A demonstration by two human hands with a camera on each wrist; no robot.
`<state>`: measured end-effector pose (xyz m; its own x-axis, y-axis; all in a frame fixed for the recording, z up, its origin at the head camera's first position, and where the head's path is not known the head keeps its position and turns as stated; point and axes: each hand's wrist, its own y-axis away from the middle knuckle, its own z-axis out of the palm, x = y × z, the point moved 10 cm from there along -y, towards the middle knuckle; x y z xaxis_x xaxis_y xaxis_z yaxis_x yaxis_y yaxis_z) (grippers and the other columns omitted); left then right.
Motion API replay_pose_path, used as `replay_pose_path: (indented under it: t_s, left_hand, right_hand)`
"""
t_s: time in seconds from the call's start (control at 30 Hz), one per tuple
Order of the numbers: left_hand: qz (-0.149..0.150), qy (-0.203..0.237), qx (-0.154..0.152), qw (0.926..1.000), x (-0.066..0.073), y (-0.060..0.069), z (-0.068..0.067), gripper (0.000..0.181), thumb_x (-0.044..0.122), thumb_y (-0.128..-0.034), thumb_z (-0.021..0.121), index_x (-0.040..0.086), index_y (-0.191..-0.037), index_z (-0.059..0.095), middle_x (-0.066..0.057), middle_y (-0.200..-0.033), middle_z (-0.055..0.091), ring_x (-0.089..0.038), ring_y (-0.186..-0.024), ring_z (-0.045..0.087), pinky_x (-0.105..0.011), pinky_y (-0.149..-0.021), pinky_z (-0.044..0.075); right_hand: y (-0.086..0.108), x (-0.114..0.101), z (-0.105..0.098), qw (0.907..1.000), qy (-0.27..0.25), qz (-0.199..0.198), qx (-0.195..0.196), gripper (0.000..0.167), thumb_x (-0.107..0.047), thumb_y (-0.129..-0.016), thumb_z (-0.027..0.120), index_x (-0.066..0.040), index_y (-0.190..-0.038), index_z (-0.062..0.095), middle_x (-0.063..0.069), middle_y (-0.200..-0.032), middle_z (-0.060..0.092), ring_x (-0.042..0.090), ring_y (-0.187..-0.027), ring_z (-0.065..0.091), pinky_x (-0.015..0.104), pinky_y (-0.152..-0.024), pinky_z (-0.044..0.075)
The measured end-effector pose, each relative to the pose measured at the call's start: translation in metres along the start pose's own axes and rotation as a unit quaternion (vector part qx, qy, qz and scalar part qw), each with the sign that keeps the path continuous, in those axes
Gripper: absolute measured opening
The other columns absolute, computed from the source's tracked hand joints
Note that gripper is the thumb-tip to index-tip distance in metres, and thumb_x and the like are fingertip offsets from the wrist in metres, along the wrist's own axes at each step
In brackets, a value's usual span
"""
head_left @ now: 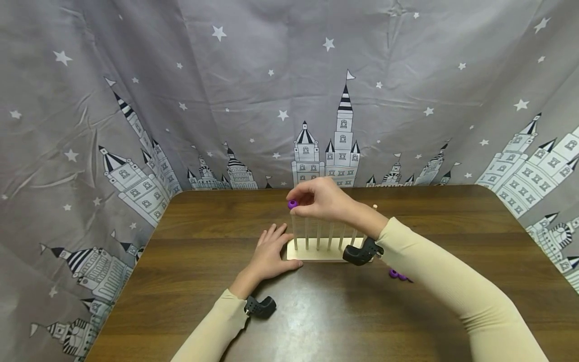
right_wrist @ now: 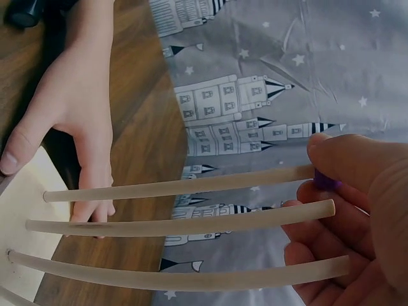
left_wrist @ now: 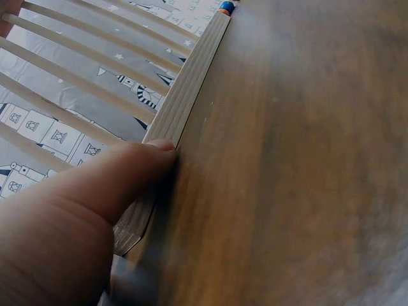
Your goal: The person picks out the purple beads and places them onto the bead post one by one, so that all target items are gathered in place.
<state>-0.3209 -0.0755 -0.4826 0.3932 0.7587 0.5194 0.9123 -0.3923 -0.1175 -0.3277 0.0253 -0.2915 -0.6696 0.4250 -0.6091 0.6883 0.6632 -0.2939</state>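
Observation:
A pale wooden base [head_left: 322,256] with several upright rods [right_wrist: 185,186] stands on the table. My right hand [head_left: 323,201] pinches a purple bead [head_left: 292,204] between thumb and fingers at the top of the leftmost rod; in the right wrist view the bead [right_wrist: 326,181] touches or nearly touches the rod's tip. The left hand [head_left: 270,254] rests at the base's left end, thumb on the front edge and fingers spread behind; in the left wrist view its thumb [left_wrist: 108,182] presses the base's edge [left_wrist: 188,83].
Purple beads [head_left: 398,275] lie on the brown table [head_left: 217,221] right of the base, partly beside my right sleeve. A blue and orange item [left_wrist: 226,8] shows past the base's far end in the left wrist view. A grey curtain [head_left: 253,75] hangs behind the table.

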Motion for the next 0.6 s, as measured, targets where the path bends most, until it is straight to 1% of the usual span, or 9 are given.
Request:
replay_pose_path:
  t_s: [0.3, 0.6]
  left_hand:
    - [-0.003, 0.001, -0.003, 1.0, 0.0002, 0.001, -0.0006, 0.073, 0.048, -0.0759, 0.081, 0.01, -0.135, 0.062, -0.022, -0.16, 0.041, -0.047, -0.154, 0.025, -0.065, -0.126, 0.016]
    - [-0.002, -0.001, -0.007, 1.0, -0.0003, 0.0008, 0.0006, 0.074, 0.048, -0.0765, 0.08, 0.009, -0.136, 0.062, -0.023, -0.16, 0.041, -0.047, -0.154, 0.024, -0.066, -0.126, 0.015]
  right_hand:
    - [0.0006, 0.0001, 0.0039, 0.9998, 0.016, 0.003, -0.011, 0.021, -0.009, -0.083, 0.08, -0.002, -0.103, 0.076, 0.009, -0.093, 0.079, 0.014, -0.081, 0.074, 0.017, -0.074, 0.06]
    - [-0.0004, 0.0013, 0.0079, 0.9988, 0.045, 0.004, -0.02, 0.02, -0.01, -0.084, 0.08, -0.004, -0.103, 0.076, 0.005, -0.091, 0.079, 0.01, -0.078, 0.071, 0.017, -0.072, 0.058]
